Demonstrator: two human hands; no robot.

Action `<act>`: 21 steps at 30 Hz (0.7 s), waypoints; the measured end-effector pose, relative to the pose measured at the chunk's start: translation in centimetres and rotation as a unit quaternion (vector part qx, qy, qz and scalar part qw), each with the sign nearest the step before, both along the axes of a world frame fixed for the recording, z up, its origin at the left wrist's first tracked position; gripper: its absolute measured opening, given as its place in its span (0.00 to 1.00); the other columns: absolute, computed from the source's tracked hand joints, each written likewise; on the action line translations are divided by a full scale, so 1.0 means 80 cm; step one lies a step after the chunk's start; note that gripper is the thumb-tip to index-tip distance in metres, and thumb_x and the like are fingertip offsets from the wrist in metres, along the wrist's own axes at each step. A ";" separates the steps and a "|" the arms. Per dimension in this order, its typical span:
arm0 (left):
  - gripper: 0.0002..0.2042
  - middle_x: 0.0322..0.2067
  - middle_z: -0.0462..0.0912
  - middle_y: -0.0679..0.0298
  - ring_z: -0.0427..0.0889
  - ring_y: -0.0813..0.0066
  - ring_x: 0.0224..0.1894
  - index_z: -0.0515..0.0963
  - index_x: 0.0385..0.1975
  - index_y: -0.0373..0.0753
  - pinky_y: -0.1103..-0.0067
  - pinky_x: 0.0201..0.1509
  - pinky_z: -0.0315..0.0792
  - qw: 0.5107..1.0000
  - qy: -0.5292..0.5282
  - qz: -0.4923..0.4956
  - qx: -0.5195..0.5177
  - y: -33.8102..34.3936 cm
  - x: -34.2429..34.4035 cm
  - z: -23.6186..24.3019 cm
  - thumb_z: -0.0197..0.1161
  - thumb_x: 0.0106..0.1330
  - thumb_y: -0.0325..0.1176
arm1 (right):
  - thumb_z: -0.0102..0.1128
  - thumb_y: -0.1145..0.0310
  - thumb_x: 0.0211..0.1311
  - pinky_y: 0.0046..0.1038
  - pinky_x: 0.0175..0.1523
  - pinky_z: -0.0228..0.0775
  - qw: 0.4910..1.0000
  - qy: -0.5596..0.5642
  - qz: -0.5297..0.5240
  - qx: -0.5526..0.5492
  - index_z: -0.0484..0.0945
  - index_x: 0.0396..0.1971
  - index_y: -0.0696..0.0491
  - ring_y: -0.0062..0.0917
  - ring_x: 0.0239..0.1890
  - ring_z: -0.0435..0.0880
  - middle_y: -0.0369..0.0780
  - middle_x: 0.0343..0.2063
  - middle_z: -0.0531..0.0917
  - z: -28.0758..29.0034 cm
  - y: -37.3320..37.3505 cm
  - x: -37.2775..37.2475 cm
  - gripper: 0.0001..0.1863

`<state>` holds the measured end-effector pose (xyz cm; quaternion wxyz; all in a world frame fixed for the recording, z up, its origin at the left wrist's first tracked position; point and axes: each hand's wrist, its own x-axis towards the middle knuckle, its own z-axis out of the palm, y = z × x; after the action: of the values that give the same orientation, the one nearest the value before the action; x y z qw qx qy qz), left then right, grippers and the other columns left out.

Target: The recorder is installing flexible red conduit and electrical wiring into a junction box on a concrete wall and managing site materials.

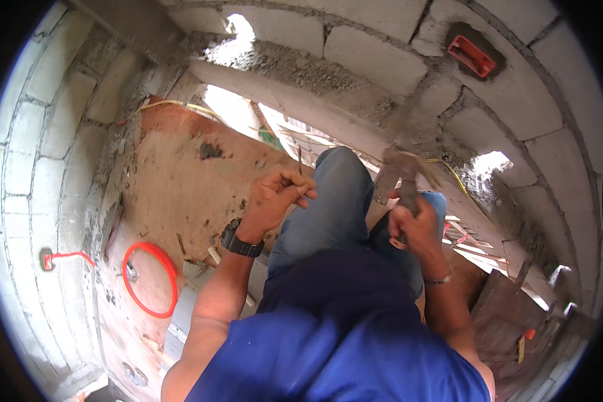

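Observation:
My left hand (279,199), with a dark watch (240,241) on its wrist, is closed in a pinch beside my left knee. A thin dark nail (299,155) stands up from its fingertips. My right hand (417,224) is wrapped round the dark handle of a hammer (407,194), over my right leg. Motion smears the hammer's head, which points away from me toward the base of the block wall. My jeans (328,201) lie between the two hands.
A block wall (375,60) with a red electrical box (472,56) rises ahead. On the left, an orange-red coil of tubing (173,275) lies on a dusty brown board (181,167). Gaps along the right let light through. Dark wooden planks (502,308) stand at lower right.

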<state>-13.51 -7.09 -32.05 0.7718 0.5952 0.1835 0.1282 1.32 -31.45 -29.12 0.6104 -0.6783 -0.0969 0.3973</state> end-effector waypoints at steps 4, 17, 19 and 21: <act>0.11 0.35 0.80 0.53 0.83 0.71 0.37 0.68 0.44 0.30 0.80 0.35 0.78 0.995 -0.052 -0.087 0.012 -0.017 0.060 0.051 0.57 0.64 0.25 | 0.56 0.60 0.62 0.20 0.16 0.60 0.963 -0.118 -0.131 0.206 0.73 0.42 0.59 0.17 0.14 0.69 0.35 0.14 0.72 -0.018 -0.100 0.020 0.17; 0.05 0.31 0.78 0.58 0.77 0.71 0.28 0.80 0.32 0.34 0.79 0.33 0.70 0.742 -0.319 -0.080 0.584 -0.133 0.354 0.323 0.63 0.55 0.25 | 0.57 0.48 0.59 0.24 0.22 0.62 0.881 -0.342 -0.321 -0.061 0.73 0.30 0.57 0.18 0.15 0.69 0.33 0.13 0.71 -0.009 -0.216 0.072 0.23; 0.05 0.29 0.78 0.57 0.77 0.69 0.28 0.80 0.31 0.34 0.77 0.33 0.69 0.721 -0.350 -0.065 0.594 -0.163 0.400 0.356 0.63 0.55 0.26 | 0.56 0.48 0.60 0.23 0.23 0.62 0.849 -0.433 -0.301 0.005 0.73 0.32 0.59 0.17 0.17 0.69 0.33 0.13 0.70 0.026 -0.214 0.091 0.24; 0.05 0.29 0.78 0.57 0.78 0.64 0.28 0.81 0.30 0.35 0.76 0.33 0.70 0.660 -0.436 -0.047 0.610 -0.202 0.446 0.380 0.63 0.56 0.28 | 0.56 0.48 0.60 0.22 0.23 0.61 0.844 -0.418 -0.332 0.049 0.74 0.33 0.59 0.17 0.16 0.69 0.32 0.12 0.70 0.044 -0.217 0.101 0.24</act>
<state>22.14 -23.22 -1.64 0.2324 0.8163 -0.3216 0.4198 9.37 -48.79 -25.60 0.6403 -0.7407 -0.1310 -0.1555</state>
